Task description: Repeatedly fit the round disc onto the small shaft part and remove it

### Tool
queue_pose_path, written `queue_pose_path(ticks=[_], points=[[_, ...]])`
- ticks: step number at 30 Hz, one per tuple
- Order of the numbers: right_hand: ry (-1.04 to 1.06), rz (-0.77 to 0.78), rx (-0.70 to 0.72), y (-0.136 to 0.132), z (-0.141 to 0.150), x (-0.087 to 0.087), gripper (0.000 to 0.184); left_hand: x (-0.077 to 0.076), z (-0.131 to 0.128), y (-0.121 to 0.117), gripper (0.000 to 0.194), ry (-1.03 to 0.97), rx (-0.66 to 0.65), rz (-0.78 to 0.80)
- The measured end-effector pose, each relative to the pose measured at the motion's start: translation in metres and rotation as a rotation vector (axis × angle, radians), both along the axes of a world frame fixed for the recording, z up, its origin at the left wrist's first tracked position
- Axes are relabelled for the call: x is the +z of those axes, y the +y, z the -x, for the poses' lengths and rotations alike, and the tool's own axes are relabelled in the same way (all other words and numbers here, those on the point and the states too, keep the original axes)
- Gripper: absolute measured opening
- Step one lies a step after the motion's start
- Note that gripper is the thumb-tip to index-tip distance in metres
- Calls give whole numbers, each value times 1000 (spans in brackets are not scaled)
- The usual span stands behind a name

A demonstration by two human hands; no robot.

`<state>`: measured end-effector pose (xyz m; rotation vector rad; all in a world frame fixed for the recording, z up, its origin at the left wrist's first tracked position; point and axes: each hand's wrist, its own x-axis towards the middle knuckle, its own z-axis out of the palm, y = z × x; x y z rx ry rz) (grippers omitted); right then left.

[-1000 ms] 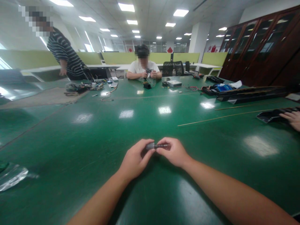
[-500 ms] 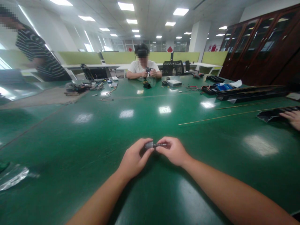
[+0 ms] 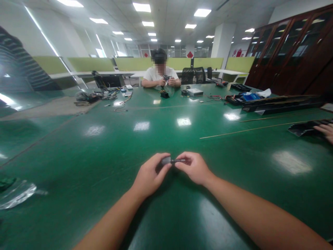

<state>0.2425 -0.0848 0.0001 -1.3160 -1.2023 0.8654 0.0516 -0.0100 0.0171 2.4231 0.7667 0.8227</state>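
Observation:
Low over the green table, my left hand is closed around a small grey cylindrical part, pinched between thumb and fingers. From that part's right end a thin dark shaft runs level toward the right. My right hand has its thumb and fingers closed on this shaft. The two hands are close together, with a short stretch of the shaft showing between them. Whether the shaft and the grey part are one piece, I cannot tell. Fingers hide part of both.
Across the green table a person handles a small dark device. A long thin rod lies at right, near another person's hand on a black channel piece. Clear plastic wrap lies at left.
My hands and the part they hold look almost the same. The view has shifted slightly, and the person in stripes at far left has moved further out of frame.

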Motion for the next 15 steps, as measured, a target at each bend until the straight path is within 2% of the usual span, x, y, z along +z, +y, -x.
queue_pose_path(ticks=[15], points=[[16,17,-40,0,1,-1,18,-1,1,4,32,1,27,19]])
